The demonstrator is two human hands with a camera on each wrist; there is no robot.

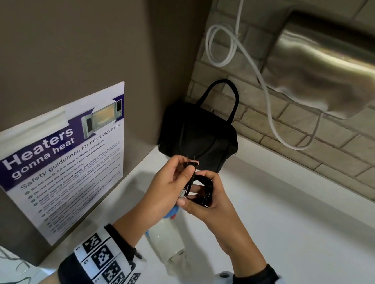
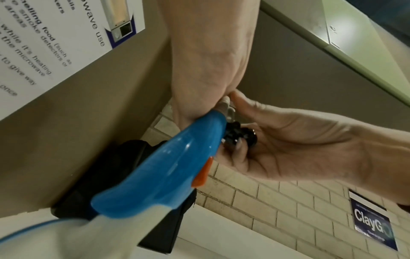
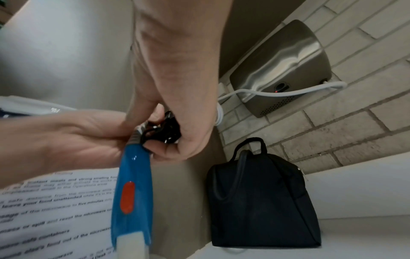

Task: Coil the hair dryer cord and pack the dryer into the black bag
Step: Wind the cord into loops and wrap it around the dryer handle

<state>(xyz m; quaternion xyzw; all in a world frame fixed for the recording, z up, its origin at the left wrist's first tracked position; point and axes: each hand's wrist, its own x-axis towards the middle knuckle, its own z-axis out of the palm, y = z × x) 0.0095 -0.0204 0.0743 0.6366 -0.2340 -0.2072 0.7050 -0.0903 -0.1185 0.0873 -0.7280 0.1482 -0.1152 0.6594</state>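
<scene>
While the cord (image 1: 202,190) sits bunched into tight black loops inside the right hand (image 1: 208,196), the coiling step looks all but finished; the plug (image 1: 191,162), its two metal prongs pointing up, is pinched at the fingertips of the left hand (image 1: 168,185), so what seems left is tucking that loose end into or around the bundle. The hair dryer (image 3: 133,192) hangs below the two hands, its blue handle with an orange switch pointing down toward the white counter (image 1: 287,231), its pale body beneath; whether it touches the counter I cannot tell. The black bag (image 1: 199,136) stands upright in the corner where the brick wall meets the grey panel, just beyond the hands, one handle raised; its top appears closed from the head view, though the zip is too dark to read.

The next move, as I judge it, calls for securing the plug so the loops do not spring apart, then freeing one hand to open the bag while the other keeps coil and dryer together; the stiff cord may unwind if the hold slackens.

Both hands are raised above the counter, close together and touching; the right hand's fingers curl round the coil from the side, thumb toward the left hand; the left hand's thumb and fingers close on the plug, the wrist bent inward.
</scene>
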